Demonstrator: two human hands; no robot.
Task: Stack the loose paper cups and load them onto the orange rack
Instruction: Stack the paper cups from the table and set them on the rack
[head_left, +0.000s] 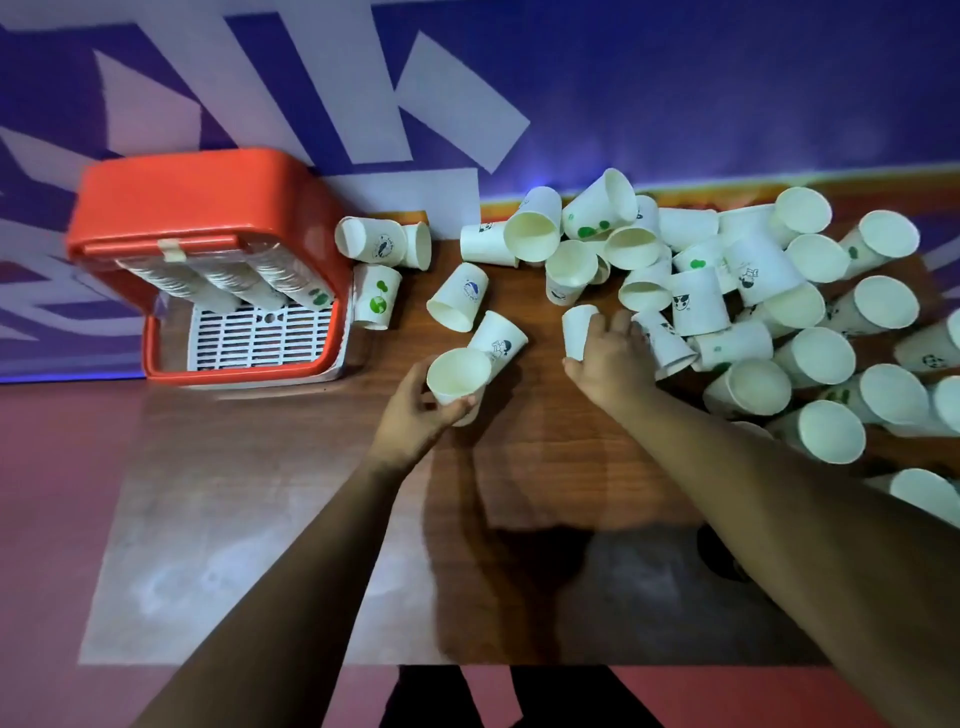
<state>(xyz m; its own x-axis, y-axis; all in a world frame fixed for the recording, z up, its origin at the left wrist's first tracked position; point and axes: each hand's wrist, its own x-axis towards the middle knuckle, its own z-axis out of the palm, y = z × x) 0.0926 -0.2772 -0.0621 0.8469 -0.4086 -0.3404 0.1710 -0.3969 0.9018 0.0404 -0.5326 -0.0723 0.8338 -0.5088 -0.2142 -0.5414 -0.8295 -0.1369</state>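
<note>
Many white paper cups (748, 291) lie in a loose pile on the right half of the brown table (519, 545). My left hand (415, 415) holds a white paper cup (458, 375) with its mouth facing up toward me. My right hand (608, 364) is closed around another white cup (577, 330) lying at the pile's left edge. The orange rack (208, 208) stands at the table's far left, with three rows of stacked cups (228, 275) under its top and a white grid tray (260, 338) at its base.
A few single cups (371, 240) lie between the rack and the pile; one with a green print (378, 297) leans against the rack's side. A purple and white patterned wall (623, 93) runs behind the table. The near table edge is at the bottom.
</note>
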